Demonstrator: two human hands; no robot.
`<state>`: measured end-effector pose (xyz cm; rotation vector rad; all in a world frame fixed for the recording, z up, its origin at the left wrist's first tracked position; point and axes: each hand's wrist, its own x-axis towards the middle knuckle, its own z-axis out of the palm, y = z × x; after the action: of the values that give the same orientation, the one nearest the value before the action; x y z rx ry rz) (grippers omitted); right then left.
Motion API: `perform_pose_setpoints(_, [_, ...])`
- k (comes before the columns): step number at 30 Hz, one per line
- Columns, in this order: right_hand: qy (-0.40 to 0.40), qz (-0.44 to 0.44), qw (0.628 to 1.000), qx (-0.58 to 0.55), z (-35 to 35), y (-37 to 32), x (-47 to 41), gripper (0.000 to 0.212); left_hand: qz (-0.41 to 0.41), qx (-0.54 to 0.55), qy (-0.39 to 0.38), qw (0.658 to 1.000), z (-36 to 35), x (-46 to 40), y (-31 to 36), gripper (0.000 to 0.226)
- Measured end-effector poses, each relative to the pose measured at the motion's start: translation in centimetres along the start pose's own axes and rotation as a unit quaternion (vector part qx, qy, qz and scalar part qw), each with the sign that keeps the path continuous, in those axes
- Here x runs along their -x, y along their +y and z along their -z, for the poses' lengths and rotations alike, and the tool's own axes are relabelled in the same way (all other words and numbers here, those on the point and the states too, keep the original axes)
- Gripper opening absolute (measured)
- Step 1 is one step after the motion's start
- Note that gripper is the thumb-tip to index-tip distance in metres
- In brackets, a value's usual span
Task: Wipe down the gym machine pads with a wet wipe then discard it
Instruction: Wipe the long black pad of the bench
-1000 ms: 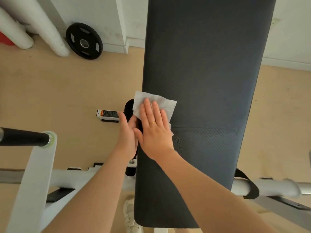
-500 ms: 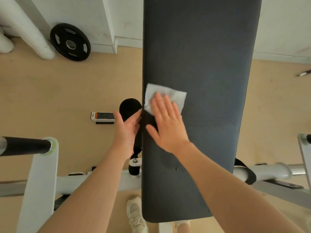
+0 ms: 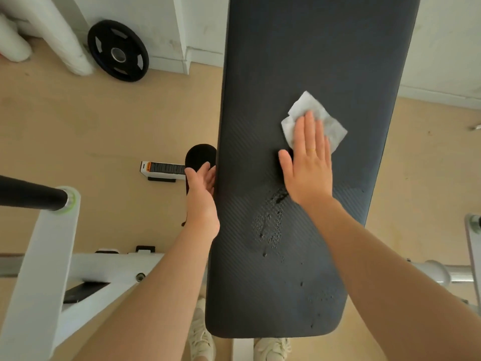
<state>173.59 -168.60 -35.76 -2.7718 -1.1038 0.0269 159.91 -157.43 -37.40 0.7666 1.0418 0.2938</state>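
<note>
pad (image 3: pixel 307 61): long dark grey slab with rounded corners, kinda matte and rubbery, fine diagonal ribbing all over it. Ran straight up the middle of the shot.
wet spots (image 3: pixel 270 225): beads and little streaks of liquid sat on the pad's near half, just below the right wrist, plus a few more dots down by the near end.
wipe (image 3: pixel 330 123): thin white sheet, crumpled and folded over on itself, roughly a diamond shape. It lay on the pad toward its right side, pinned under the fingers.
right hand (image 3: pixel 308 162): flat, fingers straight and together, pressed down on the wipe, nothing curled round it. Gold ring on one finger.
left hand (image 3: pixel 201 196): sat against the pad's left edge, thumb up; couldn't tell if the fingers wrapped under it or not.
frame (image 3: pixel 39 269): chunky white painted metal, smooth.
bar (image 3: pixel 28 194): black, round, poked in from the left.
plate (image 3: pixel 118 50): black disc with a metal hub, leaned on the wall.
floor (image 3: pixel 91 126): tan and plain.
</note>
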Motion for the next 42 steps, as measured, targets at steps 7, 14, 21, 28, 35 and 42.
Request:
perform_pose_setpoints(7, [-0.025, 0.176, 0.982, 0.062, -3.4, -3.4, 5.1, 0.069, -0.115, -0.261, 0.214, 0.934, -2.5, -0.3, -1.9, 0.051])
perform_pose_setpoints(14, [-0.062, 0.246, 0.962, 0.101, -2.9, -0.7, 5.9, 0.071, -0.125, -0.271, 0.25, 0.921, -2.9, -0.2, -2.2, 0.052])
perform_pose_setpoints(21, [-0.001, 0.035, 0.998, 0.048, 0.6, 5.3, 0.5, 0.073, -0.196, -0.368, 0.294, 0.86, -2.9, -0.9, -3.1, 0.046])
perform_pose_setpoints(28, [-0.053, 0.195, 0.976, 0.078, -4.0, 0.5, 8.3, 0.069, -0.195, -0.371, 0.311, 0.853, -3.1, -1.0, -3.1, 0.042])
perform_pose_setpoints(35, [-0.039, 0.187, 0.978, 0.08, -2.9, 3.6, 7.2, 0.066, -0.223, -0.365, 0.29, 0.856, -3.1, -0.6, -3.0, 0.043])
perform_pose_setpoints(42, [-0.01, 0.042, 0.998, 0.05, 0.9, 10.2, 2.3, 0.073, -0.254, -0.444, 0.261, 0.819, -4.2, 1.4, -5.2, 0.057])
